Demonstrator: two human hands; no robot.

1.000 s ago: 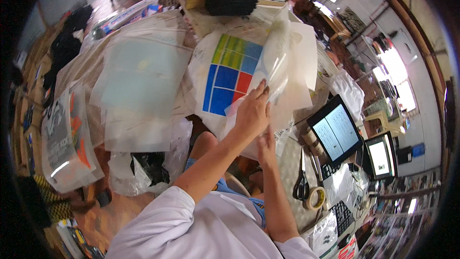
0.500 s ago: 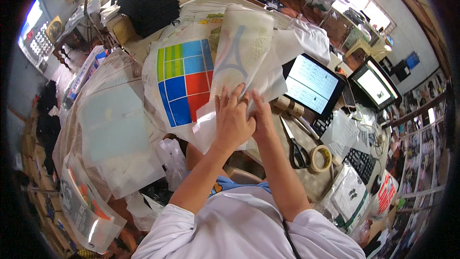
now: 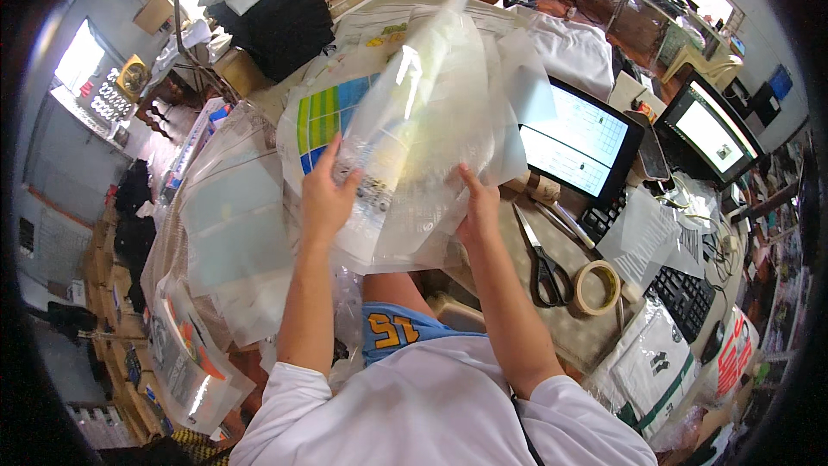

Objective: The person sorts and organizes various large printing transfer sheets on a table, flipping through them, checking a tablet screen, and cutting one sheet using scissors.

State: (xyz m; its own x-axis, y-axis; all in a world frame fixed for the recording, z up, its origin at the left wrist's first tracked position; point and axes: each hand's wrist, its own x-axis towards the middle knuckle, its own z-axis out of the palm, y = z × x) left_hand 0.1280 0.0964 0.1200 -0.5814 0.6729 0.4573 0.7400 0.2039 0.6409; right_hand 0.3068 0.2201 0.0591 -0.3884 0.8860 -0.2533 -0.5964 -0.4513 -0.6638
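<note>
Between my two hands a large translucent plastic film (image 3: 423,155) bows upward, with a bright curled fold along its upper left. My left hand (image 3: 326,198) holds its left side, thumb and fingers around the curled edge. At the lower right edge my right hand (image 3: 479,205) grips the film with the thumb on top; the other fingers are hidden beneath. Under the film lies a print of coloured blocks (image 3: 321,121) in green and blue, partly covered. More pale sheets lie stacked below it.
A tablet (image 3: 580,134), black scissors (image 3: 545,272), a tape roll (image 3: 596,287) and a monitor (image 3: 711,128) are at the right. Film sheets (image 3: 237,224) lie left. Folded black cloth (image 3: 276,34) is piled at the back left, white cloth (image 3: 569,52) at the back right.
My hands have moved apart, the left one leftward. The film has spread open and lifted, now covering the red block and more of the print. The view has shifted slightly.
</note>
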